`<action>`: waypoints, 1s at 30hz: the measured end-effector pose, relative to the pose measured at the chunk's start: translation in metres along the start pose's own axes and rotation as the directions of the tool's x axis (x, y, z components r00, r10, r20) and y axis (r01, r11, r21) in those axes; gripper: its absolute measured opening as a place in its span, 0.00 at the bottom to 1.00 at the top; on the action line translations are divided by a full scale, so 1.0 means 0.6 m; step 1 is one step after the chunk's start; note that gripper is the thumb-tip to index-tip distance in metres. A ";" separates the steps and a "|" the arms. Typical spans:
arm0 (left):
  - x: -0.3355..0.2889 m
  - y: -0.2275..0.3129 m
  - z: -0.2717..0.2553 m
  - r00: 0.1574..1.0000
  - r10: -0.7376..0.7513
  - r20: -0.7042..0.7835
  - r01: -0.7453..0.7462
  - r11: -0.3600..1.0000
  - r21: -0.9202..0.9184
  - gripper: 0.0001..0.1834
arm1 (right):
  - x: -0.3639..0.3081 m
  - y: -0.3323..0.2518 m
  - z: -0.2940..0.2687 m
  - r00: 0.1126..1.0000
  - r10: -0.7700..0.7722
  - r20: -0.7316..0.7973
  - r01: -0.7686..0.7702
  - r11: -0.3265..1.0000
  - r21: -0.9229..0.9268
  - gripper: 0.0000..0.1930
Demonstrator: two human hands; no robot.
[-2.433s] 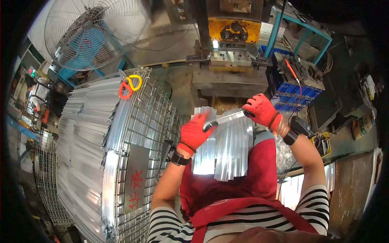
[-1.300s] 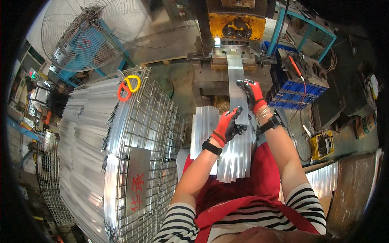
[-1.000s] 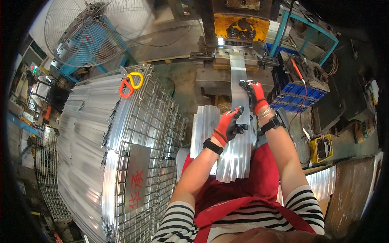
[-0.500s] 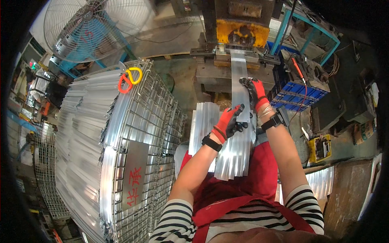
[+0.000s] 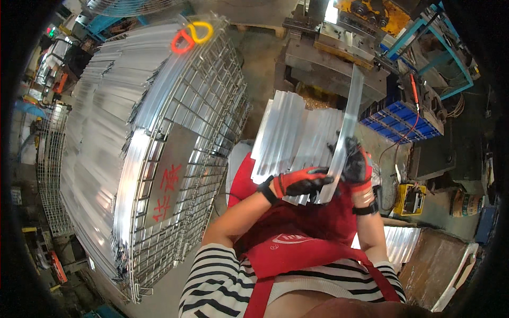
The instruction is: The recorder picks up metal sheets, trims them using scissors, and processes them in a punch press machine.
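A long, flat silver metal strip (image 5: 351, 108) is tilted up in front of me, its far end pointing toward the press. My left hand (image 5: 302, 182), in a red and black glove, grips the strip near its lower end. On the strip's other side, my right hand (image 5: 357, 165), gloved alike, holds it by the edge; some of its fingers are hidden. Beneath and to the left of the strip, a stack of similar metal strips (image 5: 281, 135) lies over my lap and red apron (image 5: 297, 241).
The press (image 5: 331, 66) stands ahead. At left, a wire mesh cage (image 5: 183, 212) holds many metal strips (image 5: 101, 138), with yellow and red-handled scissors (image 5: 192, 37) at its top corner. A blue crate (image 5: 395, 122) and a yellow box (image 5: 410, 200) sit at right.
The strip has come away from the press toward me and now tilts. Both hands have drawn back nearer my body. My view has shifted, so the press appears higher and farther right.
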State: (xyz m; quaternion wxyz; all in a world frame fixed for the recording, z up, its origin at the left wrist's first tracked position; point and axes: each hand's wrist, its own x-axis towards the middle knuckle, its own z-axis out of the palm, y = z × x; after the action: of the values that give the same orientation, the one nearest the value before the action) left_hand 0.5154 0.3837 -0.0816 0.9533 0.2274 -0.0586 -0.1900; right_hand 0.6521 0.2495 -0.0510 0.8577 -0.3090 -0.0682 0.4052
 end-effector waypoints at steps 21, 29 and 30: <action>-0.099 0.026 -0.071 0.520 0.698 -0.492 0.752 -0.101 0.652 0.13 | -0.089 -0.005 -0.065 0.779 -0.620 0.097 0.164 0.051 -0.985 0.12; -0.067 0.021 -0.012 0.569 0.691 -0.446 0.765 -0.247 0.595 0.21 | -0.101 -0.002 -0.085 0.784 -0.620 -0.030 0.023 0.077 -0.997 0.12; -0.058 -0.003 -0.021 0.567 0.677 -0.470 0.746 -0.180 0.641 0.25 | -0.097 0.000 -0.087 0.786 -0.618 -0.028 0.027 0.079 -0.997 0.12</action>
State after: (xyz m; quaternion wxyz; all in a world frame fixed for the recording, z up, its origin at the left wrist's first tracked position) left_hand 0.4851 0.4011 -0.0943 0.2663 0.9220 0.2795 0.0293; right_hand 0.6325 0.1819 -0.0851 0.5101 -0.8407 -0.1790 -0.0310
